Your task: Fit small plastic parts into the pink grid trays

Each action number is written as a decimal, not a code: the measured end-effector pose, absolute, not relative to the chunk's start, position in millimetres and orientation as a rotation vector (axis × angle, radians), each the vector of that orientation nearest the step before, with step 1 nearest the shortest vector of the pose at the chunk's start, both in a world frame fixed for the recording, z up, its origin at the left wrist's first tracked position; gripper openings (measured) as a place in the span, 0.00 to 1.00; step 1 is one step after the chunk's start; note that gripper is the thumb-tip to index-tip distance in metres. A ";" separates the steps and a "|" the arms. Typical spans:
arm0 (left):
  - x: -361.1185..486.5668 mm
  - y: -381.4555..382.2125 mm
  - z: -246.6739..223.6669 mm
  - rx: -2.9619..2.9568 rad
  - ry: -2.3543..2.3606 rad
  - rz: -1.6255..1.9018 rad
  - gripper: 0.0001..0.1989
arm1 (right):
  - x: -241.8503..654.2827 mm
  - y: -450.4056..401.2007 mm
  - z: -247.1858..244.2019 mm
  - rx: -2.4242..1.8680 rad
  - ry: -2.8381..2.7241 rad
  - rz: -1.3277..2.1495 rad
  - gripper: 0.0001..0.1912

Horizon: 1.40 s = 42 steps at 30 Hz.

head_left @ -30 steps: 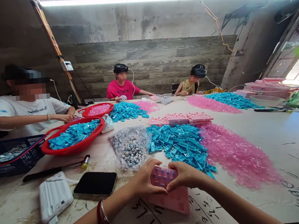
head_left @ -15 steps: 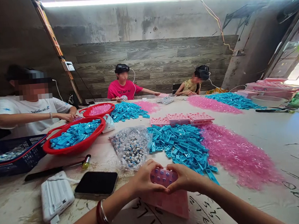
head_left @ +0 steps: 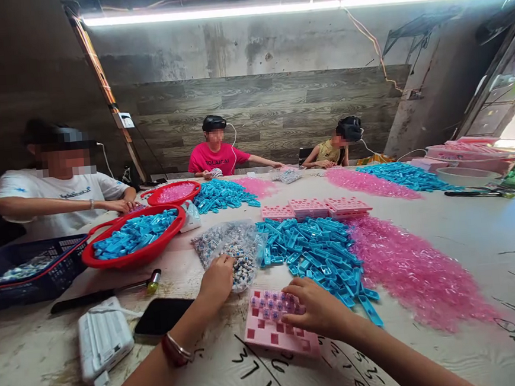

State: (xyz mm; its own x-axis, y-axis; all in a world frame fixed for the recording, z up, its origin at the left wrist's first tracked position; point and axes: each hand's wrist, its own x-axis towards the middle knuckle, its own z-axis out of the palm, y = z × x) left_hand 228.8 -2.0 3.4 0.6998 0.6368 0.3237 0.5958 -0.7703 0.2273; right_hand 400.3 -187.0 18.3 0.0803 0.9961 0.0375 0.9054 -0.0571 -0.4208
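Observation:
My left hand (head_left: 217, 282) reaches over the near side of a clear plastic bag of small white, black and blue parts (head_left: 244, 256); its fingertips are bent down among them and hard to see. On the table in front of me lies a pink tray with square holes (head_left: 262, 332). Clear pinkish pieces with purple-blue centres (head_left: 270, 302) stand in rows on its far part. My right hand (head_left: 315, 307) rests at the right side of these pieces, thumb and fingers apart. Blue plastic shells (head_left: 311, 251) lie in a heap just beyond the tray.
Pink clear pieces (head_left: 415, 270) spread to the right. Stacked pink trays (head_left: 310, 207) stand behind the blue heap. To the left are a phone (head_left: 162, 316), a white power bank (head_left: 104, 336), a hammer (head_left: 109, 292), a red basin (head_left: 131, 262) and a dark blue basket (head_left: 33, 285). Several people sit around the table.
My hands have parted from the clear pieces they held together above the tray. Those pieces now stand on the tray. My left hand has moved to the bag; my right stays by the pieces.

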 end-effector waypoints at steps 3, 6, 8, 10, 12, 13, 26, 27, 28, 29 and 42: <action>227.4 4.2 -2.0 2.823 1.004 0.398 0.19 | 410.4 -189.5 19.7 -1.987 -1.904 0.234 0.22; 227.4 3.8 -2.5 2.801 1.019 0.421 0.18 | 438.0 -199.2 21.8 -2.145 -1.804 -0.029 0.18; 227.9 3.4 -2.0 2.792 1.044 0.441 0.14 | 462.7 -211.3 20.9 -2.368 -1.682 -0.261 0.17; 228.5 3.8 -2.3 2.784 1.054 0.457 0.11 | 488.3 -227.7 16.8 -2.574 -1.577 -0.383 0.16; 229.3 4.4 -3.2 2.775 1.059 0.478 0.10 | 512.0 -246.2 9.8 -2.708 -1.496 -0.463 0.16; 229.8 4.5 -3.8 2.773 1.063 0.489 0.10 | 522.6 -255.3 5.7 -2.759 -1.454 -0.504 0.17; 244.8 -62.6 3.3 2.519 0.129 0.879 0.05 | 575.3 -285.6 -25.3 -2.703 -1.310 -0.450 0.17; 246.7 -69.7 1.2 2.529 0.106 0.824 0.06 | 574.6 -284.7 -25.4 -2.682 -1.315 -0.457 0.16; 248.5 -75.4 -1.7 2.542 0.090 0.771 0.07 | 573.4 -283.9 -24.9 -2.668 -1.316 -0.453 0.16; 250.4 -79.5 -4.9 2.554 0.081 0.724 0.07 | 571.7 -283.1 -24.0 -2.661 -1.311 -0.439 0.15; 255.8 -92.0 -11.0 2.649 0.192 0.636 0.07 | 563.8 -277.3 -12.3 -2.652 -1.234 -0.455 0.13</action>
